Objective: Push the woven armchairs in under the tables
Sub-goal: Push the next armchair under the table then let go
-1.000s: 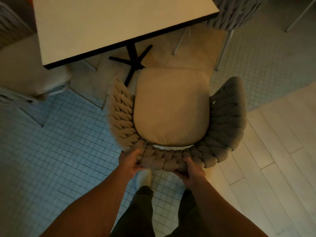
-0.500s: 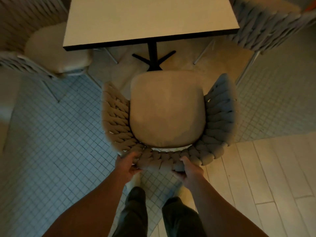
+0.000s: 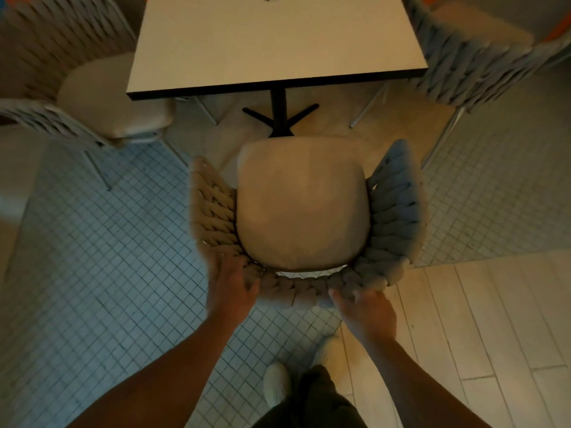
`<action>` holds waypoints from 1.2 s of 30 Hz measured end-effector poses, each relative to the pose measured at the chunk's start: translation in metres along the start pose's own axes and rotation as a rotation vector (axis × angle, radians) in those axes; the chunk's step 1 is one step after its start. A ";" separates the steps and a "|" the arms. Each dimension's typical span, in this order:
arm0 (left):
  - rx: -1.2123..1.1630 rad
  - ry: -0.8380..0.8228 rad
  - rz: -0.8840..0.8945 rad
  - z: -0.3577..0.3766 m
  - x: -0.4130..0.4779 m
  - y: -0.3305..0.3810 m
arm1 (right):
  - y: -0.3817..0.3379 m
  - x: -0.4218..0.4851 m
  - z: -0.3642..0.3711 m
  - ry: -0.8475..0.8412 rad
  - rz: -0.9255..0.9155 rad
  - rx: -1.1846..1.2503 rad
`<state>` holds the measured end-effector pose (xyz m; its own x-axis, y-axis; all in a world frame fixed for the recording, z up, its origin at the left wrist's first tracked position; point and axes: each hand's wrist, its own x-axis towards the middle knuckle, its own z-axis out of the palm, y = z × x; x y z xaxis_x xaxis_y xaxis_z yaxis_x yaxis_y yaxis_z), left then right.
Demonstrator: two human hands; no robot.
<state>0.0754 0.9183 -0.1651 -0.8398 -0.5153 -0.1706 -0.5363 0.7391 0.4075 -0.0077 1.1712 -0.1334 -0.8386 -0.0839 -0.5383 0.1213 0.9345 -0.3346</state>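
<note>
A woven armchair (image 3: 398,211) with a beige seat cushion stands in front of me, facing a square white table (image 3: 278,41) on a black pedestal (image 3: 278,115). The front of the seat sits just short of the table's near edge, above the pedestal foot. My left hand (image 3: 231,285) lies over the back-left corner of the woven backrest, fingers curled on the weave. My right hand (image 3: 366,310) holds the outside of the backrest at the back right, thumb stretched along its rim. Both hands are blurred.
Two more woven armchairs stand at the table's sides, one on the left (image 3: 114,97) and one on the right (image 3: 463,50). My feet in pale shoes (image 3: 278,384) stand just behind the chair. The floor is small mosaic tile, with pale planks (image 3: 494,335) on the right.
The armchair has turned square to the table and slid closer to the pedestal. My hands have shifted on the backrest, the right one lower and further out.
</note>
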 end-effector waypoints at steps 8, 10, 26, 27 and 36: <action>0.442 -0.550 0.335 -0.008 0.017 0.015 | -0.008 0.039 -0.015 -0.150 -0.513 -0.572; 0.508 -0.563 0.379 -0.005 0.016 0.016 | -0.003 0.047 -0.017 -0.192 -0.512 -0.664; 0.527 -0.384 0.439 0.015 -0.005 -0.001 | 0.012 0.048 -0.004 -0.054 -0.701 -0.685; 0.538 -0.396 0.449 0.013 -0.009 -0.005 | 0.011 0.044 -0.001 -0.063 -0.701 -0.685; 0.511 -0.316 0.410 0.010 -0.035 -0.021 | 0.005 0.029 0.008 -0.069 -0.727 -0.719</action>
<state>0.1150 0.9248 -0.1770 -0.9246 -0.0605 -0.3761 -0.0806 0.9960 0.0377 -0.0276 1.1705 -0.1566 -0.5469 -0.7113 -0.4415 -0.7705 0.6339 -0.0667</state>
